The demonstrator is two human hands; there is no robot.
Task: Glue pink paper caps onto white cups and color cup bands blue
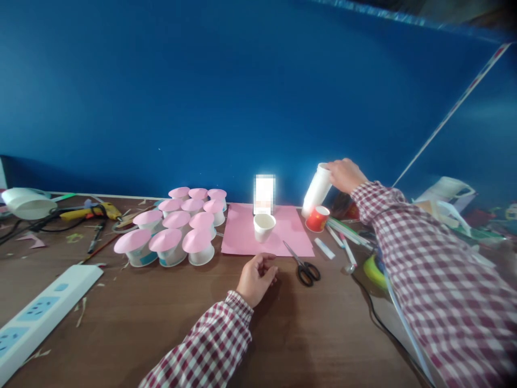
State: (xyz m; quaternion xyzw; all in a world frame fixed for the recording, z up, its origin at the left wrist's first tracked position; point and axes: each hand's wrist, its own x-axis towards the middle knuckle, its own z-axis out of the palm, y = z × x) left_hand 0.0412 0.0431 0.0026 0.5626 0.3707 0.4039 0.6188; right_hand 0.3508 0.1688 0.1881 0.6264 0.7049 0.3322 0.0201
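Note:
My right hand (344, 175) grips the top of a tilted stack of white paper cups (317, 189) at the back right, just above a red cup (317, 219). My left hand (257, 278) rests on the wooden table with its fingers curled loosely, and nothing shows in it. Just beyond it a single white paper cup (264, 227) stands upright on a pink paper sheet (242, 231). Black-handled scissors (304, 265) lie to the right of my left hand, partly on the sheet's corner.
Several upturned cups topped with pink paper discs (177, 231) cluster left of the sheet. Markers and a white stick (339, 240) lie right of the scissors. A white power strip (38, 310) lies front left, a yellow glue gun (95, 211) and cables back left. A blue wall stands behind.

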